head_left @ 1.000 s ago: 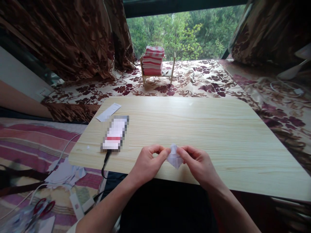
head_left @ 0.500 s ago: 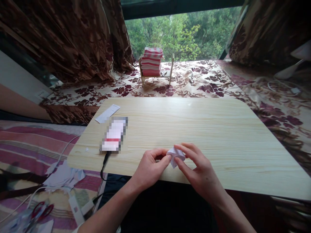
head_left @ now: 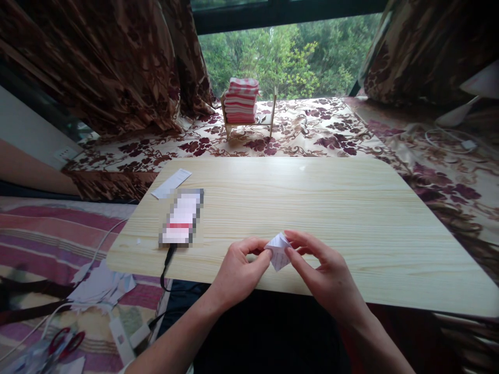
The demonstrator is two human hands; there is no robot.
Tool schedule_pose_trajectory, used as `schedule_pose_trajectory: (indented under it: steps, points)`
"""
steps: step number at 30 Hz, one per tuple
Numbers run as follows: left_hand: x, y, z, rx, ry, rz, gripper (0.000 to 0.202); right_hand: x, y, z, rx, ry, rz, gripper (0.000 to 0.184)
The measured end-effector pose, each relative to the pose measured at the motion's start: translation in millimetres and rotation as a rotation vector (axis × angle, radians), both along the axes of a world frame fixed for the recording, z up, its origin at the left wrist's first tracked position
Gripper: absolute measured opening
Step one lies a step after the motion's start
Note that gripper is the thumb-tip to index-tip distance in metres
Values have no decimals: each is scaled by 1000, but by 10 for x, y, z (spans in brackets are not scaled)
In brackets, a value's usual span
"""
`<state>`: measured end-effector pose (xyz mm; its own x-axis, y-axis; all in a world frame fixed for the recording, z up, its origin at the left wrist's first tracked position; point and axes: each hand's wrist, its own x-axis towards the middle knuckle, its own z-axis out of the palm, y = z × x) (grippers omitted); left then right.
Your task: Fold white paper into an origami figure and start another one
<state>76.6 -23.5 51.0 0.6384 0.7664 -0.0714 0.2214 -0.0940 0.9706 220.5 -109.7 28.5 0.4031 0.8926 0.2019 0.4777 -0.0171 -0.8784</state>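
A small piece of folded white paper (head_left: 278, 253), roughly diamond-shaped with faint printed lines, is held just above the front edge of the wooden table (head_left: 331, 208). My left hand (head_left: 244, 265) pinches its left corner between thumb and bent index finger. On the opposite side, my right hand (head_left: 325, 265) grips the right corner with thumb and fingertips. Folded layers show at the paper's upper right. Left of my hands lies a phone (head_left: 182, 217), its screen blurred out, with a black cable plugged into its near end.
Behind the phone is a white paper strip (head_left: 171, 184). Paper pieces (head_left: 103, 283), red-handled scissors (head_left: 64, 343) and a white power strip (head_left: 121, 340) lie on the striped bedding at left. A small rack with folded pink-and-white cloths (head_left: 241, 101) stands on the windowsill.
The folded paper has turned and flattened into a diamond facing me. My right fingers have shifted to its right corner, while my left hand keeps its pinch.
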Motion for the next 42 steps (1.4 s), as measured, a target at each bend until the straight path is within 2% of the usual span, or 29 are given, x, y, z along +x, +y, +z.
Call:
schedule_pose_trajectory:
  steps: [7,12,16,19,25,29,35,39,42]
  points:
    - [13,-20,39,97,54,0,20,-14,14,18,-103,185,-50,23]
    - [21,-31,-13,137,130,15,20,-3,33,31,-99,315,-41,25]
    - [33,-44,-73,380,126,73,33,-9,41,52,-91,328,-75,24]
    - [42,-47,-83,542,132,45,28,-17,43,75,-95,339,-83,23]
    - [66,-42,-59,613,186,79,17,-6,17,67,-95,478,4,29]
    - [84,-36,-36,494,126,120,16,-2,-4,51,-113,530,69,35]
    - [89,16,-11,94,24,214,19,0,17,71,-99,545,108,34]
    - [92,60,-19,-203,-65,212,23,-1,40,78,-101,574,59,32]
    - [105,76,-19,-290,-108,198,18,-3,46,81,-110,595,44,34]
